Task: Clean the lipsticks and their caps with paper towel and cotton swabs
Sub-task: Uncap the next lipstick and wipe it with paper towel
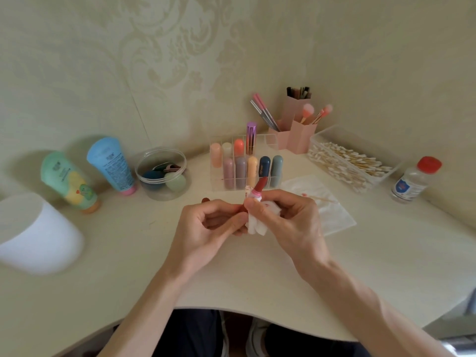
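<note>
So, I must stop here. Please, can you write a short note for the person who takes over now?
The left hand holds the open lipstick by its base. The right hand pinches a crumpled paper towel round its pink collar.
In the rack stand the other lipsticks, capped. The cotton swabs are at the right, and one used swab lies on a flat sheet.
Done: the towel has red stains, so wiping has started.
Left: finish this one, its cap and the rest. I cannot tell which are clean.

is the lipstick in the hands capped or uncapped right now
Uncapped: the lipstick shows its red bullet bare above a pink collar, and the right hand holds paper towel round the tube below.
</note>
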`<state>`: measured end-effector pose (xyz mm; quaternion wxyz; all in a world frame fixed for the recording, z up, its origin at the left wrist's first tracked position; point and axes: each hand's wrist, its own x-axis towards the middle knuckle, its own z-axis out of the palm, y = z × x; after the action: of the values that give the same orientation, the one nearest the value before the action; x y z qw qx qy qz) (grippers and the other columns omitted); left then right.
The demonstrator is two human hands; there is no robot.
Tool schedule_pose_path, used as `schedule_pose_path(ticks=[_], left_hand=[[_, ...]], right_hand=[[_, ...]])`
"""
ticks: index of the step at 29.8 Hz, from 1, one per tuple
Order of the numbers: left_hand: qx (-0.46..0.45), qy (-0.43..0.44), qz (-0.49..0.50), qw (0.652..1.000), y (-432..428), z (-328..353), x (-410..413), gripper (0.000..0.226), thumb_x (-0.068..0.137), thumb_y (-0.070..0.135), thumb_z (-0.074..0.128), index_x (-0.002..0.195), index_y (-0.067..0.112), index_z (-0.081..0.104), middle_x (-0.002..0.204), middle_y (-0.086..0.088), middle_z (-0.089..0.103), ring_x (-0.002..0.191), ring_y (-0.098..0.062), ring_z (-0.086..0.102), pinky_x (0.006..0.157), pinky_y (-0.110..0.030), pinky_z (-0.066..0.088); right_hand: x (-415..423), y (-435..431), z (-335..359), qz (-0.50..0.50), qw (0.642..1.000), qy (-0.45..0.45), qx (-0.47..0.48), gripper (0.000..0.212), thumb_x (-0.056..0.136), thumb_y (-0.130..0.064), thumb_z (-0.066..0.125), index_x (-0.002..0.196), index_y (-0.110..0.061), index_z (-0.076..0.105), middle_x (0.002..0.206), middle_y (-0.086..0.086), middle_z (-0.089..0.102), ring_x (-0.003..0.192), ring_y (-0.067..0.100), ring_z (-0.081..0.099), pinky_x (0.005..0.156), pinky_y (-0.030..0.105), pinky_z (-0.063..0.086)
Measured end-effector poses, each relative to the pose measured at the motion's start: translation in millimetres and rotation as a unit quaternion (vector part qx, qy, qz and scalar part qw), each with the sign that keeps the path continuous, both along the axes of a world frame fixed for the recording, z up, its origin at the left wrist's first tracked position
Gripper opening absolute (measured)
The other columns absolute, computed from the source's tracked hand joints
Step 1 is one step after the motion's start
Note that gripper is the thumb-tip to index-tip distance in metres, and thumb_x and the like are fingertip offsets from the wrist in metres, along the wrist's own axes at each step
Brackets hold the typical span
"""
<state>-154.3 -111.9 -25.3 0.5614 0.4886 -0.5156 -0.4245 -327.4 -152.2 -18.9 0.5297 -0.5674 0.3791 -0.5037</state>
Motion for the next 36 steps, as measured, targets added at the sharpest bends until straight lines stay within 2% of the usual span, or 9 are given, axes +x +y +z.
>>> schedule_pose_path(ticks=[6, 9, 13, 17, 23, 26, 29, 33, 36], left_hand=[[-0.026, -0.051, 0.066, 0.996, 0.6, -2.9, -1.8, 0.027, 0.071, 0.026, 0.089, 0.083, 0.007, 0.075, 0.081, -0.005, 0.078, 0.074, -0.029, 0.075, 0.074, -0.033, 0.062], [-0.02, -0.044, 0.028, 0.998, 1.1, 0.9, -2.0, 0.027, 0.076, 0.02, 0.086, 0.096, 0.006, 0.074, 0.089, -0.005, 0.078, 0.074, -0.027, 0.075, 0.069, -0.03, 0.061], [0.005, -0.002, -0.027, 1.0, 0.8, 0.6, 0.0, 0.027, 0.092, 0.013, 0.069, 0.115, 0.001, 0.074, 0.095, -0.013, 0.08, 0.083, -0.032, 0.078, 0.069, -0.036, 0.063], [0.009, -0.001, -0.009, 1.0, 1.0, -0.4, 0.0, 0.02, 0.083, 0.005, 0.078, 0.102, -0.003, 0.077, 0.089, -0.011, 0.08, 0.082, -0.027, 0.079, 0.075, -0.025, 0.061], [-0.028, -0.074, 0.051, 0.996, 1.1, -2.7, -0.8, 0.023, 0.071, 0.02, 0.09, 0.084, 0.009, 0.074, 0.082, -0.004, 0.078, 0.075, -0.026, 0.075, 0.075, -0.029, 0.061], [-0.018, -0.066, 0.024, 0.997, 0.4, -0.2, -0.9, 0.022, 0.077, 0.017, 0.086, 0.094, 0.008, 0.074, 0.088, -0.003, 0.079, 0.079, -0.022, 0.076, 0.074, -0.026, 0.059], [0.025, -0.004, -0.031, 0.999, 0.4, 1.5, 0.3, 0.023, 0.094, 0.017, 0.068, 0.112, 0.004, 0.073, 0.095, -0.013, 0.079, 0.081, -0.031, 0.077, 0.064, -0.031, 0.06], [0.047, 0.035, 0.003, 0.998, 0.3, 2.7, -0.9, 0.018, 0.087, 0.01, 0.075, 0.098, -0.003, 0.076, 0.085, -0.017, 0.078, 0.076, -0.029, 0.078, 0.066, -0.025, 0.06], [0.03, 0.012, 0.035, 0.999, 0.1, 1.5, 0.5, 0.021, 0.073, 0.016, 0.087, 0.086, 0.004, 0.076, 0.081, -0.012, 0.079, 0.075, -0.025, 0.077, 0.071, -0.023, 0.059]], right_hand=[[2.7, -2.0, -0.8, -0.009, 1.0, 0.007, 0.016, 0.013, 0.086, -0.018, 0.084, 0.093, -0.007, 0.083, 0.085, 0.005, 0.081, 0.076, 0.01, 0.072, 0.071, 0.02, 0.054], [1.7, -1.6, 0.0, -0.015, 1.0, 0.009, 0.015, 0.016, 0.085, -0.021, 0.085, 0.092, -0.008, 0.082, 0.083, 0.008, 0.08, 0.074, 0.014, 0.072, 0.068, 0.025, 0.055], [0.6, -1.2, 1.0, -0.019, 1.0, 0.007, 0.013, 0.017, 0.085, -0.022, 0.084, 0.093, -0.008, 0.082, 0.084, 0.009, 0.08, 0.077, 0.021, 0.074, 0.07, 0.029, 0.059], [0.9, -0.2, 0.7, -0.01, 1.0, -0.002, 0.028, 0.015, 0.085, -0.017, 0.084, 0.092, -0.005, 0.081, 0.083, 0.01, 0.08, 0.075, 0.018, 0.075, 0.069, 0.028, 0.059], [3.3, -1.3, -1.7, -0.008, 0.999, 0.019, 0.041, 0.016, 0.084, -0.021, 0.087, 0.089, -0.007, 0.081, 0.084, 0.009, 0.079, 0.075, 0.013, 0.071, 0.071, 0.027, 0.057], [2.7, -1.2, 0.2, -0.014, 0.999, 0.012, 0.036, 0.016, 0.084, -0.02, 0.086, 0.089, -0.006, 0.081, 0.083, 0.008, 0.079, 0.074, 0.012, 0.07, 0.067, 0.024, 0.055], [0.6, -0.7, 1.3, -0.011, 0.999, 0.012, 0.03, 0.017, 0.085, -0.023, 0.085, 0.09, -0.007, 0.081, 0.083, 0.009, 0.079, 0.075, 0.015, 0.071, 0.068, 0.025, 0.055], [1.7, 0.3, 0.4, -0.006, 0.999, 0.011, 0.044, 0.019, 0.085, -0.024, 0.085, 0.091, -0.007, 0.081, 0.086, 0.01, 0.079, 0.079, 0.018, 0.073, 0.072, 0.029, 0.058], [3.2, 0.6, 0.1, 0.006, 0.998, 0.015, 0.066, 0.021, 0.084, -0.029, 0.084, 0.093, -0.01, 0.082, 0.088, 0.01, 0.08, 0.082, 0.019, 0.075, 0.077, 0.032, 0.06]])
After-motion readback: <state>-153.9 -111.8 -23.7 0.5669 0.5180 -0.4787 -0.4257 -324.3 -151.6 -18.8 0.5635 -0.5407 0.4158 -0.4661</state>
